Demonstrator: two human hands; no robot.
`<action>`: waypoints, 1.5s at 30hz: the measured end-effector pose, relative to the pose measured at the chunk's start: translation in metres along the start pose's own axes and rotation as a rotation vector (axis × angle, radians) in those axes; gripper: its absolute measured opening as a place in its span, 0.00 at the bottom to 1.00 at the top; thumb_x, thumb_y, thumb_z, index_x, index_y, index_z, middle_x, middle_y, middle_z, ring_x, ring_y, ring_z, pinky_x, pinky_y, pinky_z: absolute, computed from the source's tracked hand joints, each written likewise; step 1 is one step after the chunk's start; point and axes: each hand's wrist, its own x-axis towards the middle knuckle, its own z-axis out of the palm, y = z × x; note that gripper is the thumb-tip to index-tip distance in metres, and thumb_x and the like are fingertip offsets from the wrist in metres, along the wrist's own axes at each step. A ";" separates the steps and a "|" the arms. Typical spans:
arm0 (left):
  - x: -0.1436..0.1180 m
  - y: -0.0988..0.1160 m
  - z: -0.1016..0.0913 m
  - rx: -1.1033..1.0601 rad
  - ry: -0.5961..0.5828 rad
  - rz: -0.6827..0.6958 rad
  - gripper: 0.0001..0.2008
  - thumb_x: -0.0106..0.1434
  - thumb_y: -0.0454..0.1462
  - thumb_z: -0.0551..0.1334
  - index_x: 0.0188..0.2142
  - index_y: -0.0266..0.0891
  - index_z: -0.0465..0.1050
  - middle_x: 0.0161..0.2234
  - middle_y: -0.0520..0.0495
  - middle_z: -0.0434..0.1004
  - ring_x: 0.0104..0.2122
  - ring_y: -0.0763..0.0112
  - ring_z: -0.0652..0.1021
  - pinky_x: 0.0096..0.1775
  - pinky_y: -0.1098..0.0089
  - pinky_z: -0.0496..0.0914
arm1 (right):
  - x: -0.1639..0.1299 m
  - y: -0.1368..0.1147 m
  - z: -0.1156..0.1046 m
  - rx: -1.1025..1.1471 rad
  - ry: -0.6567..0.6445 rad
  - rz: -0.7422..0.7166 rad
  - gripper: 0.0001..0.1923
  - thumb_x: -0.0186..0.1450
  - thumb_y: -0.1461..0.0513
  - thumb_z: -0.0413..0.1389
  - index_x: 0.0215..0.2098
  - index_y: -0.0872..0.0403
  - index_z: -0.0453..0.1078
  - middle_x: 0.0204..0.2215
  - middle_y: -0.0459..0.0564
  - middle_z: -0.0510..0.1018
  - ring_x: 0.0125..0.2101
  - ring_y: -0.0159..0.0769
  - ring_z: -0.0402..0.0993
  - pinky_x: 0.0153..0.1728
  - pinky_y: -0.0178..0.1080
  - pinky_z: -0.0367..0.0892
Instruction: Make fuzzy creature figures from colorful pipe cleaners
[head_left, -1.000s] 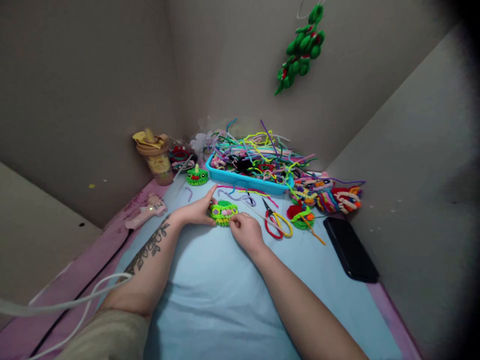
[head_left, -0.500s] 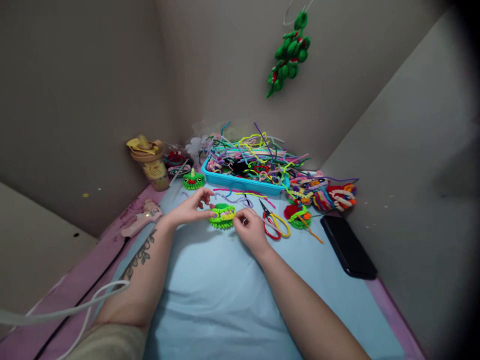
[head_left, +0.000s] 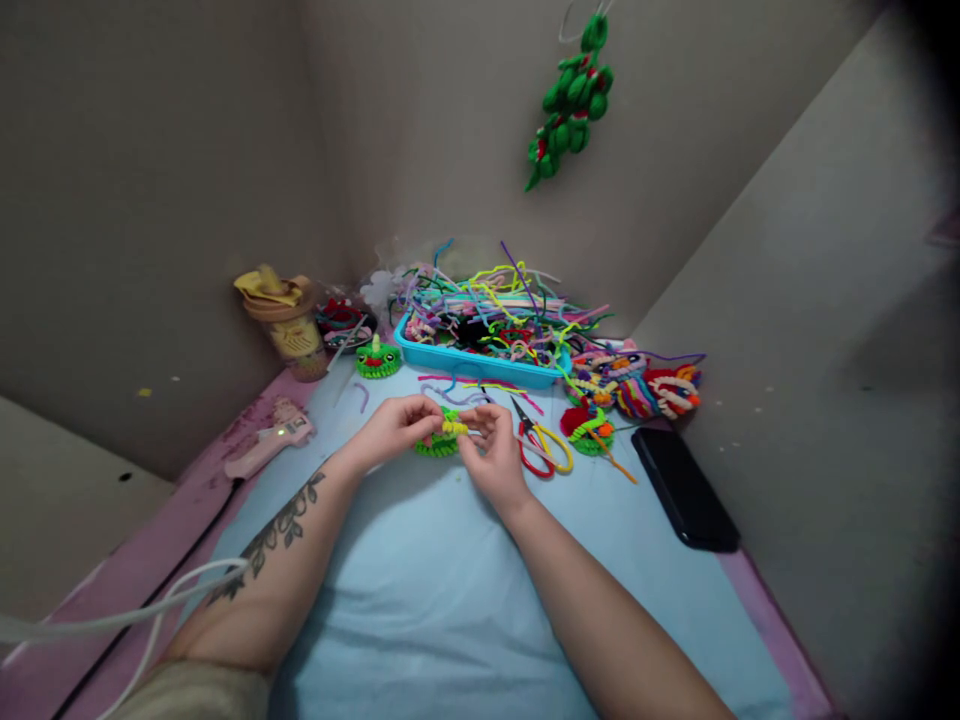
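Green-and-yellow fuzzy pipe-cleaner ornament [head_left: 442, 436] sits between both hands above the pale blue surface [head_left: 420, 590]; left hand [head_left: 394, 430] and right hand [head_left: 491, 450] each pinch it, beside red-and-yellow scissors [head_left: 541, 445].

Your fingers [head_left: 420, 415] cover most of the green pipe-cleaner piece [head_left: 437, 446] — behind it, the blue tray [head_left: 480, 366] holds strands too tangled to tell apart.

I count one blue tray [head_left: 480, 366], one pair of scissors [head_left: 541, 446] and one phone [head_left: 684, 489]. One glue gun [head_left: 264, 448], one cup [head_left: 289, 322], upper left.
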 end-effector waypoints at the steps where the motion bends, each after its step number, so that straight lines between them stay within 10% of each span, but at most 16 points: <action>1: 0.000 0.001 0.001 -0.019 0.004 -0.003 0.12 0.58 0.43 0.60 0.31 0.35 0.70 0.19 0.55 0.68 0.18 0.79 0.68 0.22 0.77 0.62 | 0.000 0.000 0.002 0.064 -0.020 0.014 0.23 0.57 0.64 0.56 0.50 0.50 0.58 0.43 0.52 0.73 0.43 0.37 0.73 0.38 0.39 0.72; 11: -0.004 0.001 0.012 -0.101 0.000 0.082 0.11 0.56 0.41 0.63 0.34 0.34 0.69 0.25 0.52 0.72 0.24 0.77 0.72 0.27 0.76 0.66 | -0.003 -0.005 0.002 -0.041 -0.044 0.046 0.08 0.59 0.58 0.57 0.34 0.54 0.69 0.30 0.48 0.74 0.30 0.34 0.71 0.30 0.35 0.67; 32: -0.004 -0.006 0.015 0.625 0.043 0.372 0.07 0.65 0.36 0.52 0.36 0.39 0.69 0.33 0.47 0.75 0.32 0.71 0.74 0.36 0.71 0.67 | -0.003 -0.015 -0.002 -0.218 -0.062 -0.124 0.07 0.63 0.60 0.52 0.29 0.54 0.68 0.25 0.46 0.71 0.27 0.32 0.66 0.29 0.34 0.61; 45: -0.007 -0.002 0.016 0.659 0.131 0.530 0.10 0.65 0.33 0.49 0.34 0.38 0.69 0.29 0.46 0.75 0.30 0.70 0.74 0.33 0.71 0.66 | -0.007 -0.014 0.003 0.185 -0.101 0.178 0.14 0.62 0.53 0.52 0.26 0.54 0.63 0.18 0.41 0.63 0.17 0.26 0.55 0.18 0.31 0.53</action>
